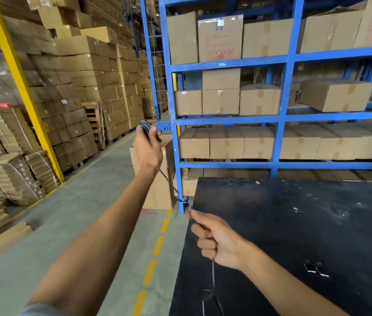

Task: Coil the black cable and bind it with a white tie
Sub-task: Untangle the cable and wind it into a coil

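The black cable [168,182] ran from a small coil [145,127] gripped in the curled fingers of the left hand [147,149], raised before the blue rack [283,119] of cartons, down under that wrist to the right hand [218,240]. There the fingers were closed around it at the black table's [294,224] edge (a thin strand trailed below the fist, over the tabletop).

Warehouse: cardboard boxes [73,92] sitting stacked on pallets, more filling blue steel racking [282,117], yellow floor markings [150,270] running along concrete aisle.
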Available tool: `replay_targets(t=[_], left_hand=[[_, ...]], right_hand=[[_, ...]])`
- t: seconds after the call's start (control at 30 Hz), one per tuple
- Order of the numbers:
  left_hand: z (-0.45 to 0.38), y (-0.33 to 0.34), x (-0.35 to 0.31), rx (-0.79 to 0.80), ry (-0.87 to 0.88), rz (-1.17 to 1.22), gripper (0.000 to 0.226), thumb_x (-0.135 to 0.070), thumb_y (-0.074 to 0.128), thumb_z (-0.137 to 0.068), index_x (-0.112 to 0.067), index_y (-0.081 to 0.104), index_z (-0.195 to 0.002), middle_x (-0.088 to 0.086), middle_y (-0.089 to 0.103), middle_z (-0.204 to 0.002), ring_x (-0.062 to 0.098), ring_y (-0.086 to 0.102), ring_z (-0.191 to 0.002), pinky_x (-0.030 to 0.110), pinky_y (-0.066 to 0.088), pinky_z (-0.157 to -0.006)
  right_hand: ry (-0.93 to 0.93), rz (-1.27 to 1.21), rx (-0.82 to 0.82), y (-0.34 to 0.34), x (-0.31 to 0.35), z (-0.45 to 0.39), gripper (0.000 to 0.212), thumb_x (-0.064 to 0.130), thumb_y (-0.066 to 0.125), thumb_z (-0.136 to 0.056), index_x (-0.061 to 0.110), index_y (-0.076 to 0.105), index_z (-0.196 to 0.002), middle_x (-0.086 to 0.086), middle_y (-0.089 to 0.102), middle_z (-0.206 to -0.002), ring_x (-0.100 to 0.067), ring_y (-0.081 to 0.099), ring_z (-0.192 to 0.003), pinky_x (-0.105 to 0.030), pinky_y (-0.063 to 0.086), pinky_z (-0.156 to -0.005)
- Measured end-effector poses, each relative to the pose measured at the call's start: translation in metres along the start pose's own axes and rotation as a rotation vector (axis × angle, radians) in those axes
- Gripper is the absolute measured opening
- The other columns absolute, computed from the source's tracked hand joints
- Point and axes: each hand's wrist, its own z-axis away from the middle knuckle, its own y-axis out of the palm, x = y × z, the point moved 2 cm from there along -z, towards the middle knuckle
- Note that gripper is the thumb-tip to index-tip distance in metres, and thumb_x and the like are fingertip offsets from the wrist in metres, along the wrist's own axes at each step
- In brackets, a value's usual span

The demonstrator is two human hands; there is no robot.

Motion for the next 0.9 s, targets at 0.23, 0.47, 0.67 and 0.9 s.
replay_targets(t=[0.23, 0.47, 0.67, 0.9], left_hand=[[0.002, -0.031, 0.03, 0.464, 0.08, -0.389, 0.016, -0.022, 0.049, -0.099, -0.009, 0.056, -0.093, 0.007, 0.067, -0.077, 0.024, 0.062, -0.068, 0.039, 0.052, -0.065], [0.057, -0.018, 0.037, 1.025, -0.294, -0.152, 0.025, -0.023, 0.045, -0.099, -0.011, 0.064, -0.09, -0.002, 0.05, -0.054, 0.011, 0.047, -0.052, 0.026, 0.042, -0.054], [0.087, -0.012, 0.003, 1.186, -0.539, 0.146, 0.043, -0.037, 0.037, -0.096, -0.022, 0.062, -0.065, -0.01, 0.026, -0.045, 0.009, 0.022, -0.04, 0.019, 0.028, -0.043], [0.083, -0.022, -0.035, 1.076, -0.671, 0.394, 0.043, -0.029, 0.037, -0.098, -0.018, 0.056, -0.061, -0.01, 0.025, -0.046, 0.009, 0.014, -0.043, 0.021, 0.017, -0.04]], right_hand=[[-0.246, -0.009, -0.042, -0.038, 0.023, 0.01, 0.023, 0.033, 0.046, -0.101, 0.018, 0.062, -0.093, 0.007, 0.029, -0.052, -0.007, 0.023, -0.036, -0.017, 0.025, -0.034], [-0.566, 0.156, -0.297, -0.063, 0.115, 0.005, 0.028, 0.031, 0.04, -0.105, 0.021, 0.062, -0.091, 0.008, 0.031, -0.053, -0.008, 0.022, -0.039, -0.021, 0.019, -0.036], [-0.664, 0.242, -0.699, -0.099, 0.162, 0.01, 0.032, 0.031, 0.043, -0.105, 0.021, 0.062, -0.083, 0.01, 0.031, -0.048, -0.007, 0.021, -0.038, -0.017, 0.018, -0.036], [-0.617, 0.54, -0.857, -0.118, 0.165, -0.007, 0.03, 0.031, 0.051, -0.101, 0.027, 0.066, -0.076, 0.009, 0.046, -0.061, -0.005, 0.04, -0.054, -0.016, 0.034, -0.049]])
